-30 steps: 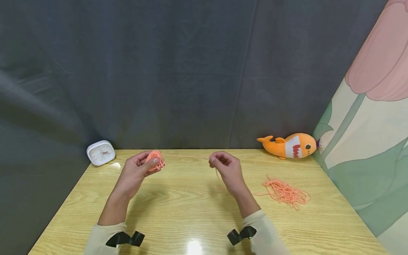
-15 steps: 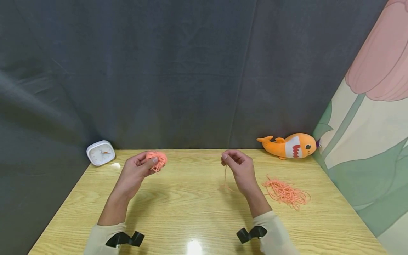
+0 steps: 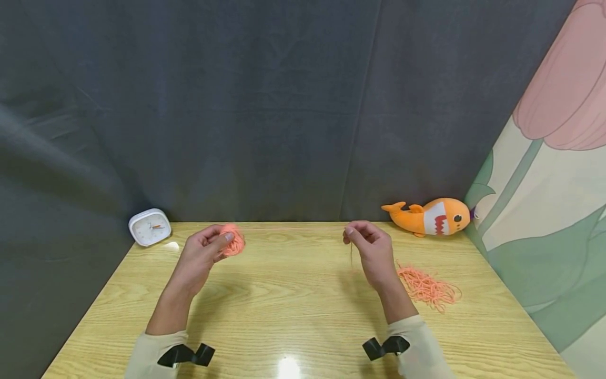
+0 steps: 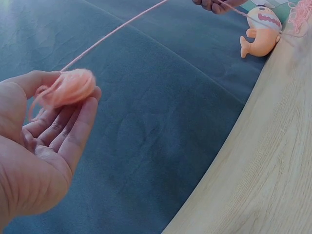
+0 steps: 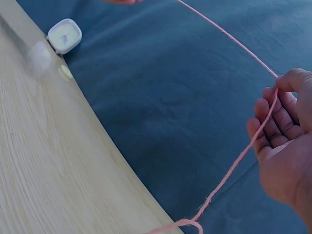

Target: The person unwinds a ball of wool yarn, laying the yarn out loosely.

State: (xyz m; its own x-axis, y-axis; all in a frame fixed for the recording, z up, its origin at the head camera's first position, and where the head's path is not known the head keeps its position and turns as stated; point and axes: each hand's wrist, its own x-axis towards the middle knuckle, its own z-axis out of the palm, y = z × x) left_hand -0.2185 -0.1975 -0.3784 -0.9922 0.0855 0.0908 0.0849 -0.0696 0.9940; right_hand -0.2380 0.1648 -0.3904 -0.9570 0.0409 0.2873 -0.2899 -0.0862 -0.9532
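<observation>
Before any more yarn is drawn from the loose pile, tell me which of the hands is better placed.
Most likely the right hand: it is nearer the pile and pinches the strand. The left hand is farther away and holds the ball.

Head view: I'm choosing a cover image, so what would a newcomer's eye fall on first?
Probably the orange plush toy, bright against the dark curtain at the back right of the table. Next, perhaps, the coral yarn bundle in the left hand, with a strand running across to the right hand. A loose coral tangle lies in front of the toy.
</observation>
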